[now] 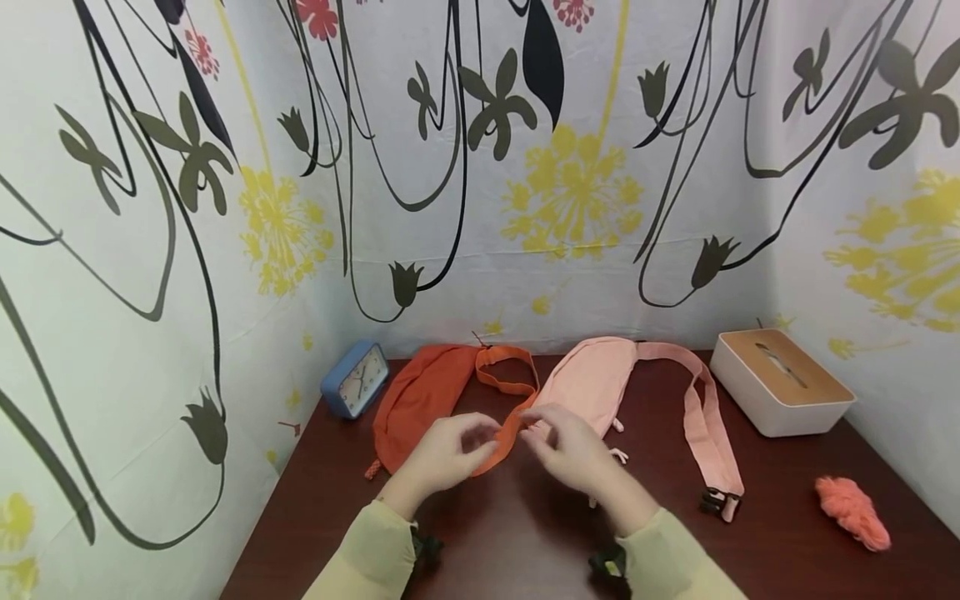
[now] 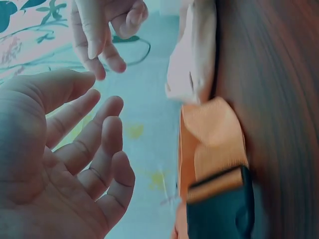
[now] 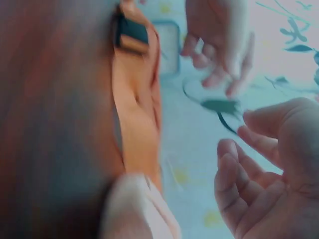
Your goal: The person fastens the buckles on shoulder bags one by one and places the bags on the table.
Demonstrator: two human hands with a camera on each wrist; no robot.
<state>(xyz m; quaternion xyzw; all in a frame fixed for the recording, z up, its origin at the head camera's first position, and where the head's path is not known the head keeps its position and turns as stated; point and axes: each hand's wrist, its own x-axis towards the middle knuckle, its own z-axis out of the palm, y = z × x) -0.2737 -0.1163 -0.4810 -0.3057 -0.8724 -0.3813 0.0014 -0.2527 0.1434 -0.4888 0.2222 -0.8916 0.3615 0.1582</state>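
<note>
Left hand (image 1: 452,452) and right hand (image 1: 567,447) half-open, fingers loosely bent, both empty, over the desk (image 1: 495,550). Just beyond: orange bag (image 1: 426,392) left, pink bag (image 1: 592,379) right. Outward: blue clock (image 1: 362,382) far left, tissue box (image 1: 798,418) far right.

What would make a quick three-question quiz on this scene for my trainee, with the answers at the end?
1. True or false: the fingers of the left hand and right hand hold nothing.

2. In the head view, what stands left of the red-orange fabric bag?
A. White rectangular tissue box
B. Blue-framed rectangular clock
C. Fluffy coral bundle

3. Which bag has the flat fabric strap ending in a black plastic buckle at the head view's right?

Key: 1. True. 2. B. 3. The pale pink fabric bag.
</note>
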